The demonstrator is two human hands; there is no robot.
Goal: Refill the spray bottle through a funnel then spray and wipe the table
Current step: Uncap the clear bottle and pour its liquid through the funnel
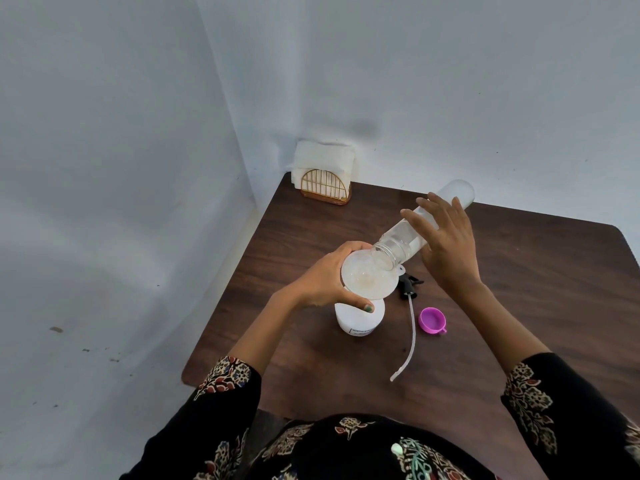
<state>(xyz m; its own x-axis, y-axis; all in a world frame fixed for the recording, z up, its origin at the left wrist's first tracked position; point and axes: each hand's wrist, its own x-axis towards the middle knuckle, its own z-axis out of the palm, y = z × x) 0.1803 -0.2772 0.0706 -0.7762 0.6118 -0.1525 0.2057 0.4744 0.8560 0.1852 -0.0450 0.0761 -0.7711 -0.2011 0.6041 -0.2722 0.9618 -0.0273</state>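
Note:
A white spray bottle [360,320] stands on the dark wooden table [519,271] with a clear funnel [369,277] set in its neck. My left hand [325,280] grips the funnel's rim from the left. My right hand [446,244] holds a clear plastic bottle [412,233], tilted steeply so its open mouth sits over the funnel. The black spray head [408,285] with its long white dip tube [410,341] lies on the table just right of the spray bottle. A pink cap [432,320] lies beside the tube.
A gold wire holder with white paper napkins [323,174] stands at the table's far left corner against the white wall. The table's left edge runs close beside the spray bottle.

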